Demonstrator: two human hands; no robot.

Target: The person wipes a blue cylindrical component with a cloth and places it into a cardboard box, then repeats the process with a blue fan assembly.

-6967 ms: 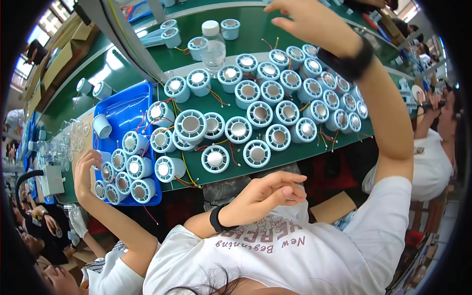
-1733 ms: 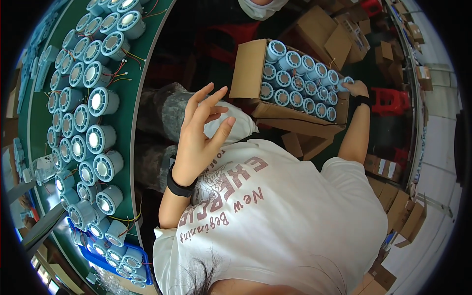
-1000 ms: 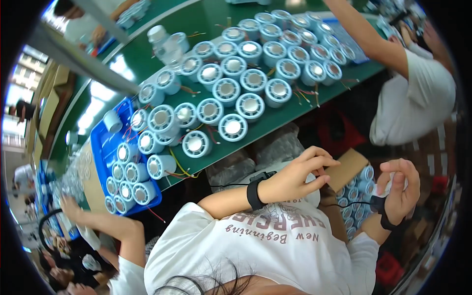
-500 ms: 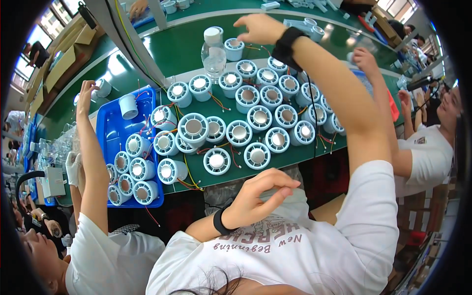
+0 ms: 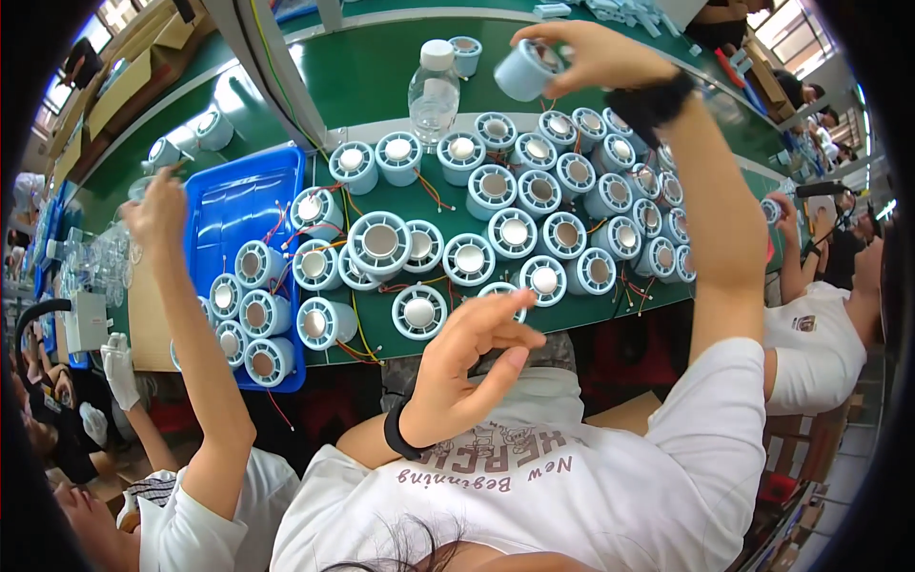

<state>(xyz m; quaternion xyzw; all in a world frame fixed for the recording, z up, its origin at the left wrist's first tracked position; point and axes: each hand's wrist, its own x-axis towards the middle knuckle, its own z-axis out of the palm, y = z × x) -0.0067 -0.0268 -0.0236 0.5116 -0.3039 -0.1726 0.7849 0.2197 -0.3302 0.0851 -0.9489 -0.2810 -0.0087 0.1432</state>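
Observation:
My right hand (image 5: pixel 600 59), a black band at its wrist, grips a light-blue round motor housing (image 5: pixel 522 76) between thumb and fingers. The housing is raised and tilted above the far part of the green table (image 5: pixel 357 81). My left hand (image 5: pixel 474 357) hovers at the near edge, fingers stretched and thumb apart, holding nothing. It partly covers a housing (image 5: pixel 503 290) behind its fingertips. Several more light-blue housings (image 5: pixel 469 258) with round silvery centres stand close together across the table, thin coloured wires (image 5: pixel 434 194) trailing from some. One housing (image 5: pixel 379 244) sits higher, on top of others.
A clear bottle with a white cap (image 5: pixel 435 95) stands behind the housings. At the left, a blue tray (image 5: pixel 243 186) holds several housings at its near end. A co-worker's arm (image 5: pixel 195 324) reaches past it. A metal post (image 5: pixel 262 71) rises behind the tray.
My right hand has taken hold of a housing at the far side and lifted it to the right. My left hand rose slightly. The housing lying at the blue tray's far end is gone.

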